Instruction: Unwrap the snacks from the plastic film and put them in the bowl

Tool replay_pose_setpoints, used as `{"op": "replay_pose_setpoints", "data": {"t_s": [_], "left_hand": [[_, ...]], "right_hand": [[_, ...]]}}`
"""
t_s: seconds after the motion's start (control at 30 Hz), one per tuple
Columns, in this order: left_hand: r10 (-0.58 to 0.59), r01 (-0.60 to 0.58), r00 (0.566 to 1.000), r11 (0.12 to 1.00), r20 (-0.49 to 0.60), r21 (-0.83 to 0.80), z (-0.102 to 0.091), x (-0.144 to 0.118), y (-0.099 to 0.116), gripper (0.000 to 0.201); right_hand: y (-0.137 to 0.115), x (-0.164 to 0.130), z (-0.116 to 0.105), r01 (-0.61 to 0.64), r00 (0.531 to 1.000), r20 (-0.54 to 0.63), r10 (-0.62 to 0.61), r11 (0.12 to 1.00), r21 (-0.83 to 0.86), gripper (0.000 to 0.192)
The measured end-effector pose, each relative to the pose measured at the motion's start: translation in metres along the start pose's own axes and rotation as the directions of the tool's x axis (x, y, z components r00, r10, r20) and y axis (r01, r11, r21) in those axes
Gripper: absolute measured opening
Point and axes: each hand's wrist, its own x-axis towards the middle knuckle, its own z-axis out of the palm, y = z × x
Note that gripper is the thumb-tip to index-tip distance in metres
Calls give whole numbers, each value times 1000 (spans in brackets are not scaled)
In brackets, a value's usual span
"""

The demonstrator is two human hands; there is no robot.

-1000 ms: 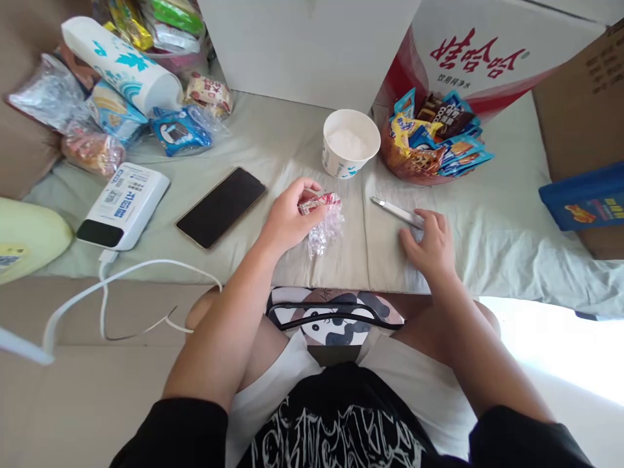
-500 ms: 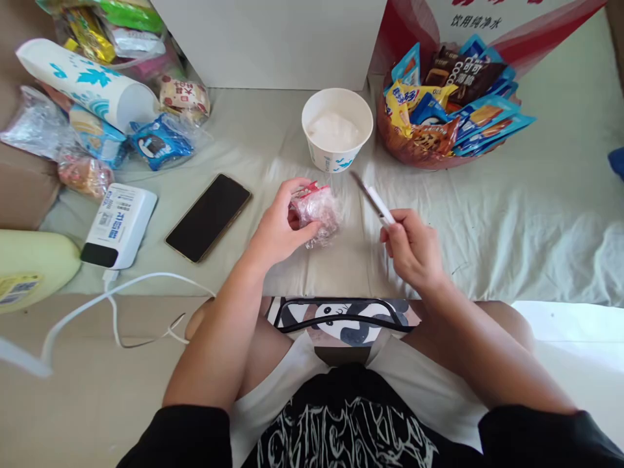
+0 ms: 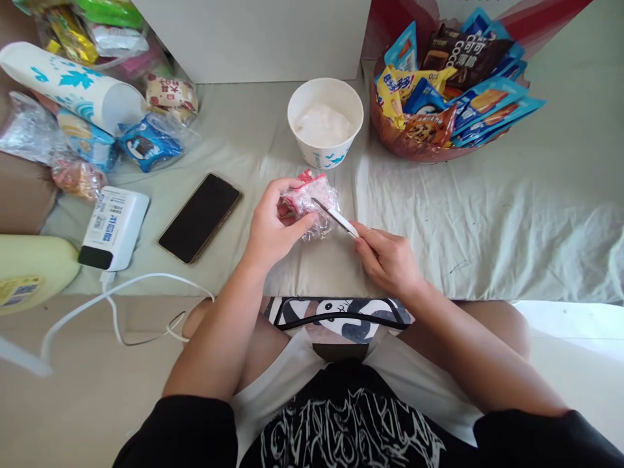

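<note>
My left hand is closed around a red packet in crinkled clear plastic wrap, its thumb on the near side. My right hand grips the white handle of a small knife. The dark blade points up and left and lies over the wrapped packet; whether it cuts into the plastic I cannot tell. Just beyond the packet stands a white paper tub with blue leaf prints and whitish contents inside.
A bowl heaped with snack packets stands at the back right. Left lie a phone, a white power bank with a cable, a stack of paper cups and several wrapped snacks. A white box closes off the back.
My right hand has brought the knife left, and its blade now lies over the packet. My left hand still holds the packet. The camera view has shifted slightly.
</note>
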Motion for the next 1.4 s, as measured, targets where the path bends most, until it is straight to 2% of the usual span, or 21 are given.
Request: {"op": "replay_pose_setpoints", "data": {"t_s": [0.17, 0.23, 0.3, 0.37, 0.47, 0.53, 0.63, 0.73, 0.8, 0.87, 0.97, 1.03, 1.1, 1.17, 1.2, 1.3, 1.4], "left_hand": [[70, -75, 986, 997, -150, -28, -12, 8, -17, 67], [50, -64, 987, 994, -153, -85, -15, 8, -19, 69], [24, -42, 991, 990, -133, -134, -14, 6, -18, 67], [17, -31, 996, 988, -91, -152, -8, 0, -13, 65], [53, -47, 995, 996, 79, -81, 2, -10, -3, 54], [109, -116, 983, 992, 149, 42, 5, -15, 3, 52], [221, -245, 965, 950, 138, 191, -1, -16, 8, 60], [328, -383, 915, 890, 237, 248, -11, -14, 7, 67], [346, -429, 887, 862, 305, 271, -15, -15, 6, 64], [322, -408, 898, 865, 301, 292, -17, -16, 6, 44], [249, -301, 944, 918, 215, 258, -14, -19, 11, 13], [160, -191, 969, 968, 186, 164, -11, -19, 15, 15], [75, -89, 976, 994, 204, 62, -9, -19, 18, 17], [27, -27, 973, 1000, 229, -5, -6, -19, 19, 16], [13, -7, 974, 1000, 226, -30, -5, -19, 19, 17], [-34, 57, 984, 990, 173, -131, -3, -19, 16, 24], [-99, 122, 988, 970, 119, -209, -4, -15, 14, 15]], "right_hand": [[2, -8, -8, 20, 1000, 18, -20, 1000, -13, 36], [3, -8, -18, 11, 1000, 1, -11, 1000, 26, 33], [8, -7, -29, -59, 996, -57, 61, 998, 37, 30], [15, -4, -40, -167, 971, -172, 163, 986, -7, 28], [29, 2, -46, -263, 928, -305, 214, 956, -132, 27], [37, 6, -45, -265, 930, -315, 187, 937, -226, 28], [47, 9, -39, -259, 943, -293, 160, 904, -341, 30], [52, 10, -36, -276, 945, -278, 170, 871, -407, 31], [55, 11, -36, -296, 942, -280, 186, 856, -425, 31], [55, 11, -37, -324, 931, -305, 201, 840, -435, 32], [49, 11, -36, -319, 919, -353, 173, 853, -414, 32], [42, 10, -32, -187, 952, -294, 88, 926, -328, 31], [32, 8, -25, 36, 984, -163, -64, 985, -168, 34], [23, 6, -16, 193, 979, -63, -194, 981, -23, 41], [20, 5, -12, 215, 976, -39, -215, 977, 7, 44], [15, 4, -4, 171, 984, -45, -171, 985, -4, 51], [15, 5, -5, 209, 973, -106, -204, 977, 36, 41]]}}
